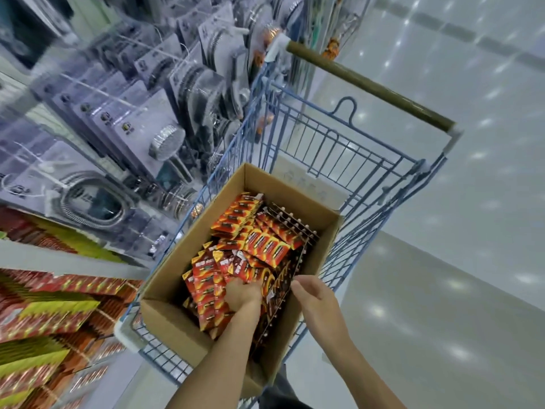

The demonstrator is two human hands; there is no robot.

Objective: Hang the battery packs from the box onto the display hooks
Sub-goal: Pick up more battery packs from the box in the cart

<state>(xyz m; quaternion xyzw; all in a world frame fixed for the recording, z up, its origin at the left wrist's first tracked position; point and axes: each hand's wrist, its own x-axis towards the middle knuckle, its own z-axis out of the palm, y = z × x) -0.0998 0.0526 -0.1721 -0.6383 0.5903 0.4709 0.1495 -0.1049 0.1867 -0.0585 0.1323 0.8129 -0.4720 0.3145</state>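
An open cardboard box [177, 252] sits in a blue wire shopping cart [339, 149]. It is full of red and orange battery packs [253, 243], lying loose and in stacks. My left hand [243, 293] reaches down into the box with its fingers curled into the packs near the front. My right hand [315, 299] hovers just over the box's right side, fingers loosely bent, holding nothing. Red and yellow battery packs on display [50, 314] hang in rows at the lower left.
Grey packages of shower heads and hoses [118, 119] hang on hooks on the shelving at the left, close to the cart. The cart's brown handle [368, 87] points away from me. Glossy pale floor [457, 231] spreads to the right.
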